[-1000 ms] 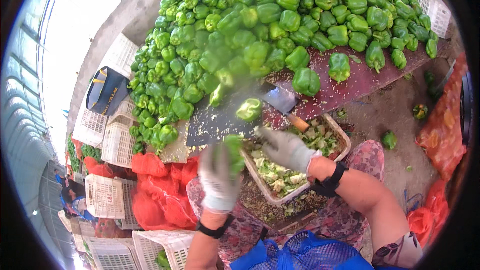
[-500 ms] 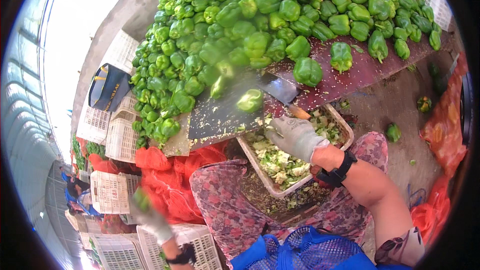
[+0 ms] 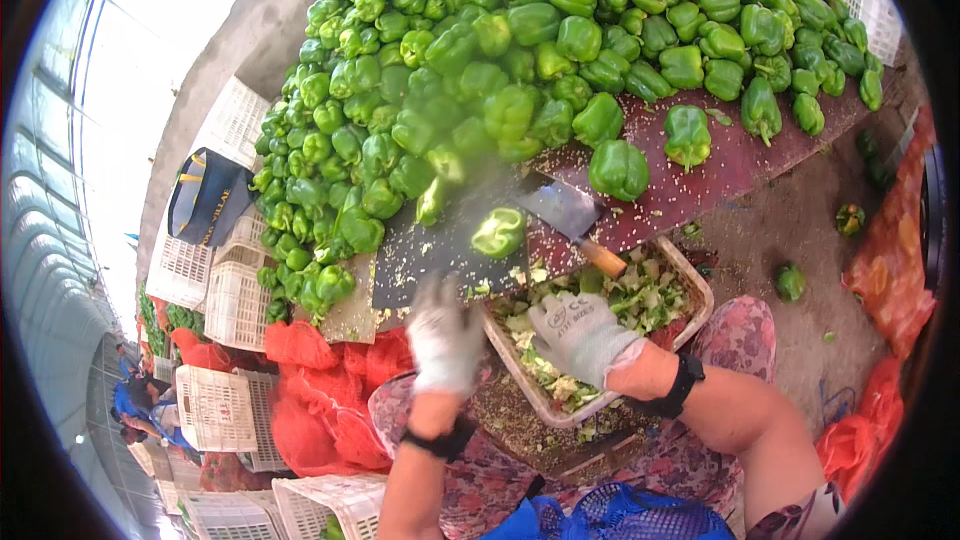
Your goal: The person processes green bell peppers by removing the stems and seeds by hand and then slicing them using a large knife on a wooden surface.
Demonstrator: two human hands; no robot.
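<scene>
My gloved left hand [image 3: 443, 335], smeared by motion, is at the near edge of the dark cutting board [image 3: 410, 265]; its fingers are too blurred to read. Over the tray [image 3: 543, 410] of pale green pepper scraps is my gloved right hand [image 3: 580, 335], its fingers curled down and partly hidden. Whatever it holds I cannot make out. A halved green bell pepper [image 3: 499, 234] lies cut side up on the board, with a smaller cut piece [image 3: 430, 202] farther left. Between board and tray rests a cleaver [image 3: 562, 209], its wooden handle [image 3: 603, 258] pointing toward my right hand.
A large heap of green bell peppers [image 3: 480, 80] covers the far side. White plastic crates [image 3: 215, 408] and red mesh sacks [image 3: 325, 410] stand at left. A loose pepper [image 3: 789, 282] lies on the floor at right, near a filled net sack [image 3: 890, 270]. People work far left.
My left hand has come from the crates at lower left, where it carried a green pepper, up to the board; that pepper no longer shows in it. My right hand has shifted slightly nearer me.
</scene>
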